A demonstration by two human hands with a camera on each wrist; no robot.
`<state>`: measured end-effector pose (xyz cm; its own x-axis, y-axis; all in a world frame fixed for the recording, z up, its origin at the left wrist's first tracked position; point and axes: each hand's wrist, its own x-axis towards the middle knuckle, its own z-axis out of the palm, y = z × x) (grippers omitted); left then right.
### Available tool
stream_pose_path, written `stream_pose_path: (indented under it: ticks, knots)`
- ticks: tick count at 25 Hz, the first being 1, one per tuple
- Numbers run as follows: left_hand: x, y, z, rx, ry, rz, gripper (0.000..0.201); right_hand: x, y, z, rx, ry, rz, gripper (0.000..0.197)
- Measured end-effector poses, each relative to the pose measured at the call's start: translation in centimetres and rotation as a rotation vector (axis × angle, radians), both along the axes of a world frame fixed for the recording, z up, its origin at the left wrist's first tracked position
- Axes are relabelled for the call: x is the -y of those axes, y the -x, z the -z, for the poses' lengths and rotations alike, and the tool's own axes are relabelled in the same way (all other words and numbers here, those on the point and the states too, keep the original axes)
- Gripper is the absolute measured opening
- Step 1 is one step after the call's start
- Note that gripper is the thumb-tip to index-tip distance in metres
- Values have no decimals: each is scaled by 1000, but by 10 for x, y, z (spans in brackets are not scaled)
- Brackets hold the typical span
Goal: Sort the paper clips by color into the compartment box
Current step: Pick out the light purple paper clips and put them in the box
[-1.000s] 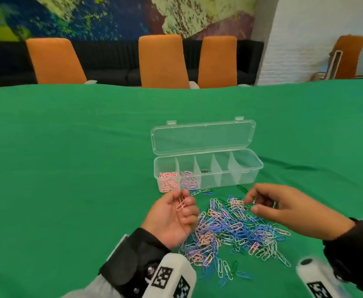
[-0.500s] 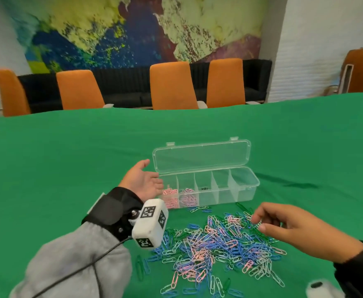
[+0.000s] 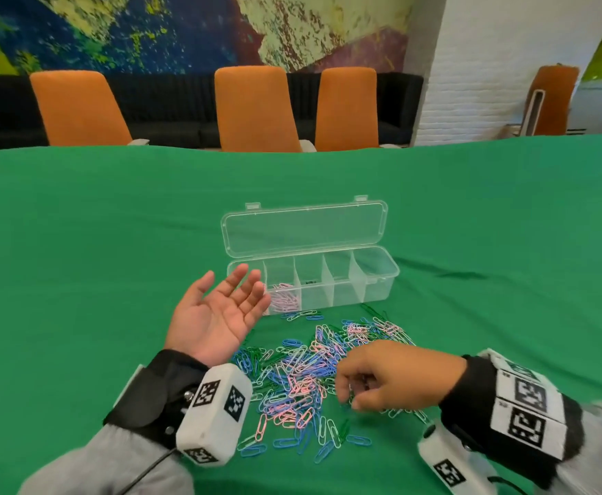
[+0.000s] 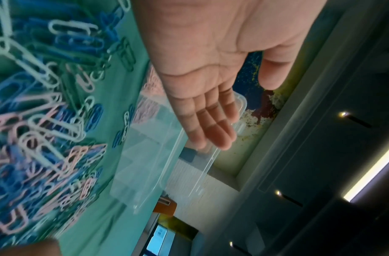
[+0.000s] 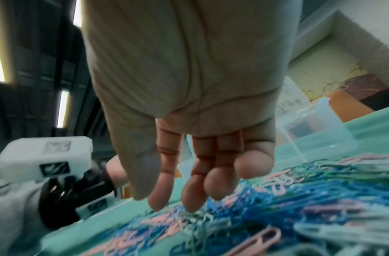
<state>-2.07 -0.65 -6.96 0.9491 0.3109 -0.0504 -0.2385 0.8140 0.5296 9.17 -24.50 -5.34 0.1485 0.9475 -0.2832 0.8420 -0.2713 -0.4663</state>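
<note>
The clear compartment box (image 3: 381,280) stands with its lid open at mid-table; pink clips (image 3: 285,298) lie in its left compartments. A mixed pile of pink, blue, white and green paper clips (image 3: 303,373) is spread in front of it. My left hand (image 3: 228,284) is palm up with straight fingers beside the box's left end, holding nothing; the left wrist view shows the bare left hand (image 4: 233,110) before the box (image 4: 145,164). My right hand (image 3: 351,400) reaches down into the pile's right part. In the right wrist view the right hand (image 5: 150,201) touches the clips (image 5: 277,207) with its fingertips, and no clip shows between them.
The table is covered in green cloth (image 3: 96,262), bare to the left and right of the box. Orange chairs (image 3: 253,108) line the far edge. A few loose clips (image 3: 303,314) lie right against the box's front wall.
My left hand carried a pink clip from the pile to the box's left end and now lies open and empty. My right hand has dropped lower and leftward into the pile.
</note>
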Motion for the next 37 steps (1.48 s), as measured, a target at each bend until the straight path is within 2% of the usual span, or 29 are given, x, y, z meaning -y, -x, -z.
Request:
stream_pose_path:
  ticks: [6, 10, 12, 15, 16, 18, 21, 23, 25, 27, 29, 31, 34, 37]
  knots:
    - [8, -7, 14, -32, -62, 100, 57, -33, 31, 4, 123, -13, -160, 19]
    - [5, -6, 27, -92, -115, 109, 72, -51, 37, 10, 262, 46, -163, 14]
    - [8, -6, 28, -73, -117, 135, 64, -51, 34, 13, 302, 74, -163, 9]
    - [14, -6, 26, -87, -127, 146, 39, -46, 25, 8, 334, 112, -109, 5]
    - [16, -7, 27, -111, -135, 159, 37, -44, 21, 3, 336, 91, -65, 2]
    - [22, -8, 29, -177, -141, 221, 38, -46, 14, -10, 318, -4, 73, 9]
    - [33, -9, 28, -252, -95, 324, 39, -64, 12, -27, 235, -265, 249, 10]
    - [34, -9, 27, -261, -10, 330, 41, -75, 17, -32, 203, -395, 295, 6]
    - [27, -7, 24, -273, 84, 274, 43, -77, 21, -31, 177, -424, 308, 8]
    - [13, -3, 20, -266, 137, 177, 36, -71, 28, -26, 140, -356, 211, 7]
    - [1, 0, 16, -247, 169, 84, 25, -64, 38, -15, 153, -196, 40, 4]
    - [-6, 1, 15, -243, 187, 32, 19, -59, 49, -1, 220, -20, -60, 16]
    - [-2, -1, 18, -284, 143, 20, 21, -57, 55, 12, 336, 87, -42, 29]
    - [6, -3, 21, -285, 83, 43, 18, -55, 51, 14, 383, 82, -11, 28]
